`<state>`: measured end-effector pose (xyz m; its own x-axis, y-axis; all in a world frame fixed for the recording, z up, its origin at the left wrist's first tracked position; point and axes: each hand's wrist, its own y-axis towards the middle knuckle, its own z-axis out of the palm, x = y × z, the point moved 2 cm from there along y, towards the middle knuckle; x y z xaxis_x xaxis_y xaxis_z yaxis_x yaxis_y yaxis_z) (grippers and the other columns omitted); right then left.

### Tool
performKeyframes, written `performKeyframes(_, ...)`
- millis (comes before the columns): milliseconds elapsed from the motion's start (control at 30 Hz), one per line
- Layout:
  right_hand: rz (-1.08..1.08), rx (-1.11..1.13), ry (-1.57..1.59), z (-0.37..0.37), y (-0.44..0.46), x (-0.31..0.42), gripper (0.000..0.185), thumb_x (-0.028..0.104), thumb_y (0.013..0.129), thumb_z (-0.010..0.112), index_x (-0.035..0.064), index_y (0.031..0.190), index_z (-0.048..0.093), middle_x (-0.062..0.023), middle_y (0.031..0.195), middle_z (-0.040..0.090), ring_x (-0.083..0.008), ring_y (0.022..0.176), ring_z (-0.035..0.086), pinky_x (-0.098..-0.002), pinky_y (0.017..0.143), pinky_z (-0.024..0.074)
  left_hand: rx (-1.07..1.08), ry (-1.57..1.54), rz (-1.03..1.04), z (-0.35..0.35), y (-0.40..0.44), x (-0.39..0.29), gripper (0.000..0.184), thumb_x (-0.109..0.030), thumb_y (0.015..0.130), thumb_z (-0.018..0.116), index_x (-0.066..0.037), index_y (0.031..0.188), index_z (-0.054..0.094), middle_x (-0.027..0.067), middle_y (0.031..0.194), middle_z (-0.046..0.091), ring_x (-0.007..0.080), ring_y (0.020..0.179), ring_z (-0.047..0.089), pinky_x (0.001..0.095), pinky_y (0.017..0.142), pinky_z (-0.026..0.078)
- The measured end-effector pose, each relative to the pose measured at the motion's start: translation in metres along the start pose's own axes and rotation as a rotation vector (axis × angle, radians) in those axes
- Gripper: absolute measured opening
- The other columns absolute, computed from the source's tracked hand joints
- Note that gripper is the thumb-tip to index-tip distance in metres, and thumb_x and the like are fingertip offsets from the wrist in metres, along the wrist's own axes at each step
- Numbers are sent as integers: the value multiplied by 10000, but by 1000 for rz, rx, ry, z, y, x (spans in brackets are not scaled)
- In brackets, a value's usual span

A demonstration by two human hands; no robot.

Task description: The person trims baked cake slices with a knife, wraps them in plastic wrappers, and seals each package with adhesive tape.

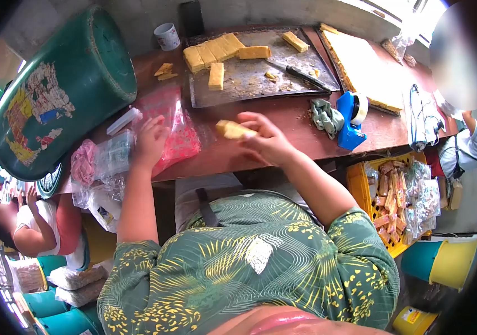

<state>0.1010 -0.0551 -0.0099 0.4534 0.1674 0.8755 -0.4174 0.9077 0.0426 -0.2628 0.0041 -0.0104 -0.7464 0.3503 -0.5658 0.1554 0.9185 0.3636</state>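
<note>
My right hand point(269, 139) holds a short yellow cake bar point(234, 130) between thumb and fingers, above the brown table. The left hand point(152, 139) is over the left edge of a stack of clear plastic wrappers with red print point(179, 137), its fingers loosely apart; whether they touch the plastic I cannot tell. Behind my hands lies a metal baking tray point(224, 100) with a block of cut cake bars point(214, 51), a few single bars and crumbs. A knife with a black handle point(308, 79) rests on this tray.
A blue tape dispenser point(352, 123) and a grey-green cloth point(326, 118) sit right of my hands. A large green tub point(65, 95) lies tilted at left. Below right, a yellow crate point(361, 184) holds wrapped bars. Another person point(40, 229) is at far left.
</note>
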Motion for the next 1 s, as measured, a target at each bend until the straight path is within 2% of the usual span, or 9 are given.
performKeyframes(67,37,54,-285,-3,9,-8,583,96,993,692,77,1507,417,-85,1256,617,-162,1171,586,-310,1027,481,29,-49,-32,-4,-4,7,185,-210,909,751,-36,847,732,140,1394,640,337,1403,499,414,1149,403)
performKeyframes(133,-141,-173,-278,-27,8,3,569,97,976,717,98,1483,459,-62,1205,610,-157,1129,583,-294,1016,469,122,-9,-55,-17,-5,-13,185,-244,919,748,-64,877,742,130,1450,610,330,1490,396,450,1212,314)
performKeyframes(167,-279,-330,-573,-47,3,19,540,79,976,704,105,1464,474,-55,1178,605,-155,1090,586,-293,994,480,128,61,-26,-19,-7,-31,186,-253,925,742,-70,890,745,129,1464,600,329,1495,388,467,1217,301)
performKeyframes(233,-431,-555,-436,-91,-12,36,497,43,990,653,102,1450,474,-45,1209,583,-139,1063,584,-289,957,493,154,171,29,-14,-7,-25,205,-289,938,728,-85,936,750,117,1523,554,337,1506,372,539,1227,247)
performKeyframes(367,-505,-400,42,-105,-46,58,462,89,1036,606,114,1470,453,-72,1321,598,-192,1181,622,-368,1004,531,155,-87,-102,-10,-5,8,232,-324,933,734,-93,943,753,95,1546,532,366,1515,352,587,1224,207)
performKeyframes(667,-223,-292,194,-120,-46,46,500,181,1019,654,99,1476,467,-77,1387,611,-186,1170,645,-404,1002,540,205,-6,-129,-14,-6,-8,203,-272,1011,650,-116,919,740,62,1555,531,306,1550,312,556,1246,128)
performKeyframes(800,-201,-271,169,-122,-46,44,489,186,1025,649,101,1473,472,-80,1385,613,-192,1181,642,-400,1007,536,246,10,-124,-18,-7,-13,249,-318,1025,591,-146,993,767,49,1560,521,299,1537,333,564,1251,137)
performKeyframes(833,-202,-268,174,-124,-46,43,485,186,1027,646,101,1472,473,-80,1385,613,-193,1184,641,-400,1008,534,196,50,-59,-17,-8,-9,257,-314,1032,595,-132,1003,773,38,1506,576,287,1461,452,511,1217,273)
performKeyframes(1000,-206,-266,182,-125,-46,43,468,180,1034,634,102,1468,477,-75,1378,618,-198,1191,639,-396,1020,526,-114,-307,-173,-17,-9,-52,139,-210,946,734,-76,927,769,78,1126,728,230,1068,668,346,942,506)
